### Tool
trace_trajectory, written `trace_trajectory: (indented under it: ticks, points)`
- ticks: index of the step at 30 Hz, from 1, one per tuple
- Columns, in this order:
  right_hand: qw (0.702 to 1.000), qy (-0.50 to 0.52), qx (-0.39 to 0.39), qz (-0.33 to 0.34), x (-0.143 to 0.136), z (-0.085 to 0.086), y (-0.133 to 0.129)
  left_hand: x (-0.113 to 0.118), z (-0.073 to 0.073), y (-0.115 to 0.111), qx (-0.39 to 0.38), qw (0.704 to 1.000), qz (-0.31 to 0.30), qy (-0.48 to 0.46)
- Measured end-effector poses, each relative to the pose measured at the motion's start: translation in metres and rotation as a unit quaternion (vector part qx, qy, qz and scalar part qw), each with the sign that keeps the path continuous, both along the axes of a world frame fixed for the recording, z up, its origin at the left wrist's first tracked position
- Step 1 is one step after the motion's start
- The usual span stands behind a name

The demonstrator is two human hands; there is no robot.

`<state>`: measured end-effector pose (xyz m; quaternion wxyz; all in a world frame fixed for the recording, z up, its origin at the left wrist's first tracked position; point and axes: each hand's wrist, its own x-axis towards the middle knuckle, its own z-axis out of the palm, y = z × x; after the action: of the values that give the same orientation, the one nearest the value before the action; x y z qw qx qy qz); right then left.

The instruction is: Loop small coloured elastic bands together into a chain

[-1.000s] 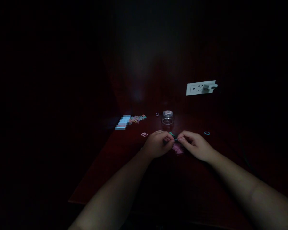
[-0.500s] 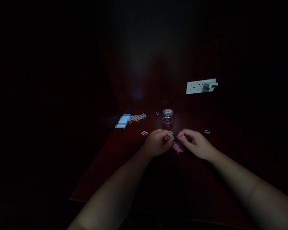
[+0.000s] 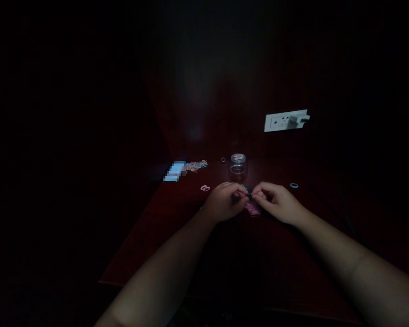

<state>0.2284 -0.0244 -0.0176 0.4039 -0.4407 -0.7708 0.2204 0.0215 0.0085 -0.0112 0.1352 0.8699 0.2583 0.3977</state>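
My left hand [image 3: 226, 201] and my right hand [image 3: 276, 202] meet above the dark red table, thumb and fingers of each pinched. Between the fingertips is a small, thin bluish hair tie [image 3: 250, 194], mostly hidden. Just below the fingertips lie several pink hair ties [image 3: 253, 208] in a cluster. A bit of green hair tie [image 3: 244, 186] shows behind the fingers. Two pale pink hair ties [image 3: 205, 188] rest left of my left hand, and a blue hair tie [image 3: 294, 185] lies beyond my right hand.
A clear lidded jar [image 3: 237, 165] stands behind my hands, with a single pale hair tie [image 3: 223, 159] to its left. At the back left, a lit phone [image 3: 175, 171] lies beside a mixed heap of hair ties [image 3: 196, 166]. The wall carries a socket [image 3: 276, 121] with a plug.
My fingertips have come slightly closer together, and less of the bluish hair tie shows between them. The loose things on the table have stayed put.
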Motion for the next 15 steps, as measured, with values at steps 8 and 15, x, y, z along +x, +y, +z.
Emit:
trace_trajectory:
  ticks: [8, 15]
  points:
    - [1.0, 0.004, -0.008, 0.001, -0.0001, 0.0002, 0.0, 0.0015, -0.002, 0.0029, -0.004, 1.0, 0.011, -0.006]
    - [1.0, 0.006, -0.011, 0.005, 0.0005, -0.0006, 0.0011, 0.0026, -0.001, 0.002, -0.011, 0.999, 0.018, -0.025]
